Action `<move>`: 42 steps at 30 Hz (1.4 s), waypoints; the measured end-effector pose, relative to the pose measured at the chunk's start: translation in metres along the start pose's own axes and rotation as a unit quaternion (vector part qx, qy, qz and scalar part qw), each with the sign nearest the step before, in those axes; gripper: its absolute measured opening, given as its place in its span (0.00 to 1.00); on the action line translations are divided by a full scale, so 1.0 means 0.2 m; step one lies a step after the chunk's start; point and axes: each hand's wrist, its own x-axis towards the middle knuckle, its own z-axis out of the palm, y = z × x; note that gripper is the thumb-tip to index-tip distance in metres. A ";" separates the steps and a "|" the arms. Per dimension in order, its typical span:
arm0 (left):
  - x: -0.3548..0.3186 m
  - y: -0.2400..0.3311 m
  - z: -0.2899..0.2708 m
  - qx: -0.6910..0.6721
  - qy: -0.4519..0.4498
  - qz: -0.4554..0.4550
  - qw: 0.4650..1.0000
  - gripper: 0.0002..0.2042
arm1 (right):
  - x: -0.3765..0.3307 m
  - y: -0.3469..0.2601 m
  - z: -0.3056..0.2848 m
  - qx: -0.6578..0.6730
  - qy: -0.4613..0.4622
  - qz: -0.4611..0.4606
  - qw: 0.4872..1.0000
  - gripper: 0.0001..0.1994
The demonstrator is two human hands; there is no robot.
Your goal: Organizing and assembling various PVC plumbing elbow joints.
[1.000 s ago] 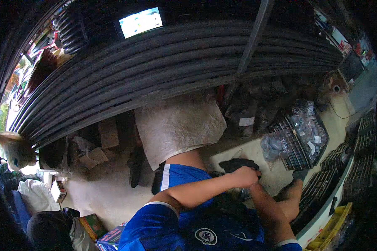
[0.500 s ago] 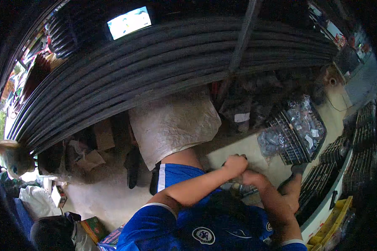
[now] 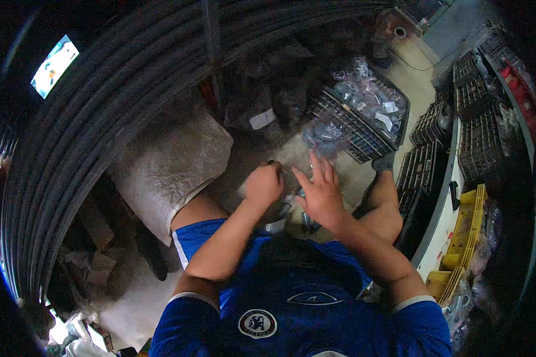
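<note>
My left hand [image 3: 264,185] is closed in a fist, and a small dark tip shows at its top; what it grips cannot be made out. Just beside it, my right hand [image 3: 321,193] is open with its fingers spread, apart from the left. Below and between the hands, in front of my lap, lie several small grey shiny pieces [image 3: 305,219], partly covered by the hands. Beyond the right fingertips sits a clear plastic bag of grey parts [image 3: 326,138] on the floor, against a dark slatted crate [image 3: 358,138].
Bags of grey fittings [image 3: 369,101] fill the crate. A pale sack [image 3: 173,154] lies by my left leg under long dark pipes [image 3: 101,119]. Stacked crates [image 3: 479,143] and a yellow bin [image 3: 463,229] stand at right. A fan [image 3: 399,31] and lit screen [image 3: 55,66] are farther off.
The view has swung right, so the scene sits farther left. My hands, close together before, have come apart, and the right hand has spread its fingers.
</note>
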 end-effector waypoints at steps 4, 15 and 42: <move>0.04 -0.09 0.07 -0.034 0.049 0.021 0.998 0.11 | 0.06 -0.01 0.17 0.096 -0.021 0.140 0.985 0.33; 0.11 -0.12 0.03 -0.076 -0.036 -0.036 0.996 0.30 | 0.34 0.60 0.71 0.172 0.066 0.105 0.977 0.05; 0.07 -0.29 0.24 -0.056 -0.126 -0.047 0.989 0.25 | 0.32 0.61 1.42 0.420 -0.161 0.326 0.831 0.33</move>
